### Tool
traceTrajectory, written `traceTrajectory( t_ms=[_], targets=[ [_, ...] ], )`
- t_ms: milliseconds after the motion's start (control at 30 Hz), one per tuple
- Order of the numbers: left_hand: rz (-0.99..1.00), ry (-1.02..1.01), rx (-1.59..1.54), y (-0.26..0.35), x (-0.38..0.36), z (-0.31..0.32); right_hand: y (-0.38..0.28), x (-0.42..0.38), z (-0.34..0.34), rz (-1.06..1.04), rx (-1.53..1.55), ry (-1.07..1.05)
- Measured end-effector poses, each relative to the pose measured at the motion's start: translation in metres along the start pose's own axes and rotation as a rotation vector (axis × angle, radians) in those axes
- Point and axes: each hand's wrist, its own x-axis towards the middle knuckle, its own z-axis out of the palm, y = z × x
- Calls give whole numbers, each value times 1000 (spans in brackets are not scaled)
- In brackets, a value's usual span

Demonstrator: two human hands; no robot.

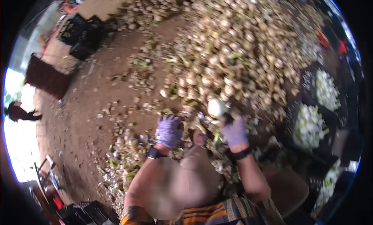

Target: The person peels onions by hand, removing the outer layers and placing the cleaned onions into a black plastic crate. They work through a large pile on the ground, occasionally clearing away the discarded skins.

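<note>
My left hand (169,130), in a purple glove, is over the near edge of the onion pile, fingers loosely bent and apart, with nothing visible in it. My right hand (234,132), also gloved and blurred by motion, is closed around a small dark object (227,118) whose kind I cannot tell. Just beyond its fingertips is a clean white onion (216,108), bright against the dull bulbs. The large pile of unpeeled onions (233,61) spreads out in front of both hands. Peelings and leafy scraps (128,159) cover the floor around my legs.
Black crates of white peeled onions (311,126) stand at my right. Dark empty-looking crates (79,34) are at the far left, near a filled reddish sack (47,77). A person (21,111) stands by the bright opening at left. Brown floor (77,120) shows between.
</note>
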Motion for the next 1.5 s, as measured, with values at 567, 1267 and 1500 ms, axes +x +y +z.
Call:
traceTrajectory(
  t_ms=[567, 1267, 1500],
  targets=[
    [-384, -218, -1427, 77, 47, 34, -19, -12, -2, -46, -184, 99],
    [-471, -394, -796, 19, 17, 164, -44, 28, -57, -155, -161, 212],
    [-29, -193, -452, 14, 51, 181, -204, -8, -115, -443, 436, -496]
  ],
)
